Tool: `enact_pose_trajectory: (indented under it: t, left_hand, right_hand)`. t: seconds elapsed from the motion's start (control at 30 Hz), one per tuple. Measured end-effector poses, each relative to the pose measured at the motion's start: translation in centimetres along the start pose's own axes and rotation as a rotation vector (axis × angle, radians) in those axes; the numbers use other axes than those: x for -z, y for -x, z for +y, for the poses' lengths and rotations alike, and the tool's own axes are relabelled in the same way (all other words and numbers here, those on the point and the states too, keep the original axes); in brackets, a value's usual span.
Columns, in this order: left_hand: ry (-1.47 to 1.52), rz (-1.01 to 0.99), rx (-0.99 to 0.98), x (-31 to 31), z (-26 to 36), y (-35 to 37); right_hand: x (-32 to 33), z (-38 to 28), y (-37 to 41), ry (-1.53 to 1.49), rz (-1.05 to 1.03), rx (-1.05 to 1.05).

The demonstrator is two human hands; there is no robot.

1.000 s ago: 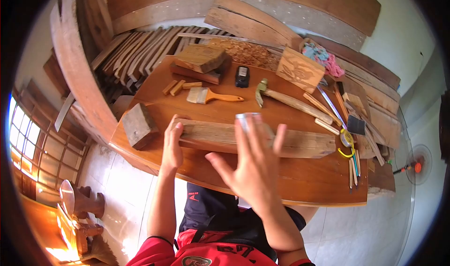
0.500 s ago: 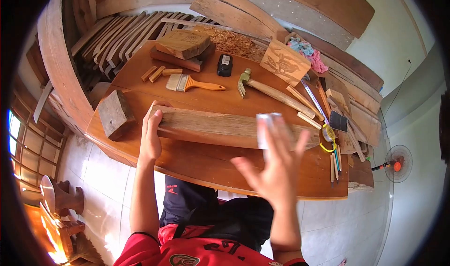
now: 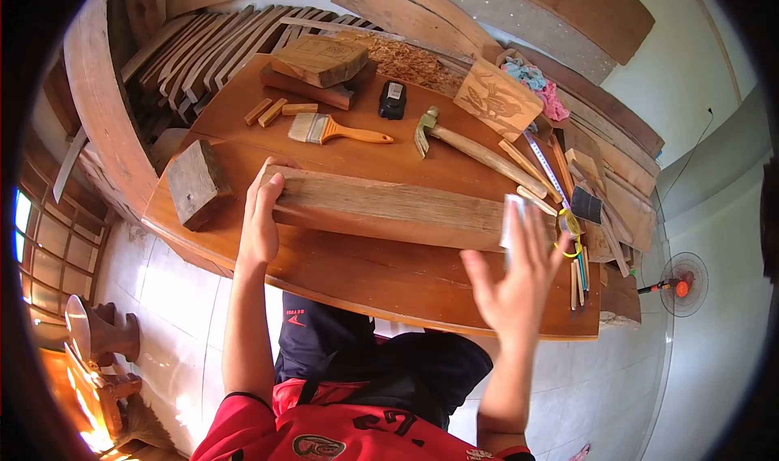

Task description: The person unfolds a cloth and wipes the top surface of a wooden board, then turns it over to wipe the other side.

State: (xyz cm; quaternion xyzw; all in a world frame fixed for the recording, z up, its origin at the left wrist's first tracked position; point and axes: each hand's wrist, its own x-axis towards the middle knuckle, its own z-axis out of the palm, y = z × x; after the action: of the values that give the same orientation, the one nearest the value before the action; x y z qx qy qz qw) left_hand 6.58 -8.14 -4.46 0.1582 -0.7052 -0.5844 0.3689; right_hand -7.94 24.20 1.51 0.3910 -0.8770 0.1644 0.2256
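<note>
A long timber block (image 3: 389, 208) lies across the table in front of me. My left hand (image 3: 261, 213) grips its left end, thumb on top and fingers around the far side. Under the outstretched fingers of my right hand (image 3: 523, 278) is a pale sheet, seemingly sandpaper (image 3: 510, 221), pressed to the timber near its right end. The fingers hide most of this sheet, and its rough side does not show. Close to my right hand lie a yellow tape measure (image 3: 570, 224) and several pencils (image 3: 578, 278).
Beyond the timber lie a paintbrush (image 3: 341, 131), a claw hammer (image 3: 479, 152), a black box-like object (image 3: 393, 100) and small wood sticks (image 3: 273, 112). A wood block (image 3: 197, 185) stands at the left. Stacked boards (image 3: 320, 59) and a carved panel (image 3: 497, 98) sit at the back.
My right hand has slid to the right along the timber with the pale sheet under its fingers. My left hand keeps its hold on the left end.
</note>
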Motion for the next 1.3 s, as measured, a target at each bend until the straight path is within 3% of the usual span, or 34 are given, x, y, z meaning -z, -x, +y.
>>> enact_pose_trajectory:
  t: [0.13,0.23,0.53,0.63,0.8,0.9,0.97,1.03,1.23,1.3]
  left_hand:
    - [0.025,0.001,0.021,0.2,-0.1,0.0]
    - [0.023,-0.010,0.044,0.4,0.2,0.3]
    - [0.003,0.007,-0.015,-0.1,0.2,0.0]
    - [0.031,0.005,-0.004,-0.1,0.1,0.0]
    - [0.139,0.039,0.164,0.6,-2.2,0.1]
    - [0.305,-0.085,0.190,1.4,-2.9,-0.5]
    - [0.307,-0.120,0.233,2.6,-4.2,-0.5]
    - [0.125,0.087,0.124,1.1,-2.7,-0.2]
    - [-0.044,0.045,0.068,0.7,-1.3,-0.1]
    - [-0.059,0.075,0.086,0.7,-1.4,0.1]
  right_hand:
    - [-2.6,-8.9,-2.0,-0.204,0.027,0.156]
    - [-3.1,-10.0,-1.7,-0.293,0.008,0.205]
    - [0.4,3.2,1.1,0.077,0.037,-0.060]
    - [-0.7,-1.3,-0.4,0.041,0.046,0.028]
    - [-4.5,-13.3,-3.8,-0.327,0.036,0.282]
    - [-6.3,-15.8,-4.4,-0.414,0.018,0.317]
    - [-5.7,-14.0,-4.0,-0.402,0.008,0.317]
    - [-3.9,-10.4,-3.0,-0.329,0.009,0.308]
    - [0.4,3.0,0.6,0.053,0.054,-0.012]
    - [0.5,3.6,0.6,0.054,0.048,-0.065]
